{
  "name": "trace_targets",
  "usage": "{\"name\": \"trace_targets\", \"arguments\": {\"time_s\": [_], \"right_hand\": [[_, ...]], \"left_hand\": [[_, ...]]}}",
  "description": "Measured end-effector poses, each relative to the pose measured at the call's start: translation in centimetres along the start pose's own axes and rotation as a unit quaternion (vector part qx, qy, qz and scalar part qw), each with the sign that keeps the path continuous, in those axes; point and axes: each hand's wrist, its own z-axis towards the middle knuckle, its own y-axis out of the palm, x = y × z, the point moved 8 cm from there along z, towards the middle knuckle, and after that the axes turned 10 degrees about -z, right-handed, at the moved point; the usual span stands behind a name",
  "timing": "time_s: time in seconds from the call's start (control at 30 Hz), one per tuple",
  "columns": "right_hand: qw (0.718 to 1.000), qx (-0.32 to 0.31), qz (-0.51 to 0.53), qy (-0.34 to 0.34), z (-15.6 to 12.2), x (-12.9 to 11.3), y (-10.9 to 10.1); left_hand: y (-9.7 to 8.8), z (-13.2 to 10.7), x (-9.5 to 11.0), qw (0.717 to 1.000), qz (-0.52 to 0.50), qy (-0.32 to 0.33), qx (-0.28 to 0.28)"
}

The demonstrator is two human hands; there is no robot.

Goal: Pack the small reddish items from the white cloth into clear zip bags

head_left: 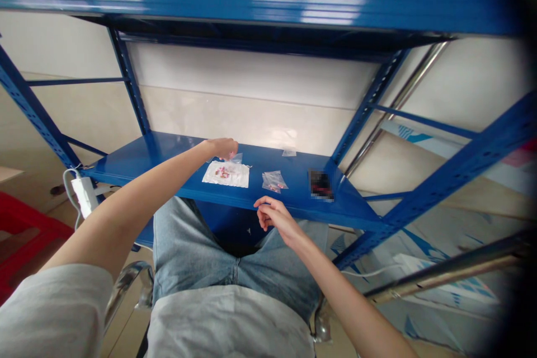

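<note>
Over the blue shelf, my left hand (pixel 226 148) is closed with its fingers pointing down at a small clear plastic bag (pixel 237 158) with pink bits, and seems to pinch it. Just in front lies a white drawstring pouch (pixel 235 179), flat, with small pink and red pieces (pixel 223 172) on it. My right hand (pixel 277 218) hovers at the shelf's front edge, fingers loosely bent and apart, holding nothing. Nearest to it is another clear bag (pixel 274 181) with a few small reddish pieces inside.
A further clear bag (pixel 289 151) lies at the shelf's back edge. To the right is a dark, pixelated object (pixel 321 185). Blue posts (pixel 369 106) and an upper shelf beam (pixel 235 0) frame the blue shelf (pixel 168 151). A white power strip (pixel 84 197) hangs at the left.
</note>
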Motion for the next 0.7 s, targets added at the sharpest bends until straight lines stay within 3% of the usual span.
{"name": "trace_targets", "arguments": {"time_s": [0.17,0.7], "right_hand": [[1.0,-0.001,-0.004,-0.001,0.0,-0.1,0.0],[1.0,-0.007,-0.008,-0.006,0.1,-0.1,0.1]], "left_hand": [[0.6,0.4,-1.1,0.996,0.062,-0.037,-0.046],[-0.5,-0.3,-0.5,0.994,0.08,-0.055,-0.045]]}}
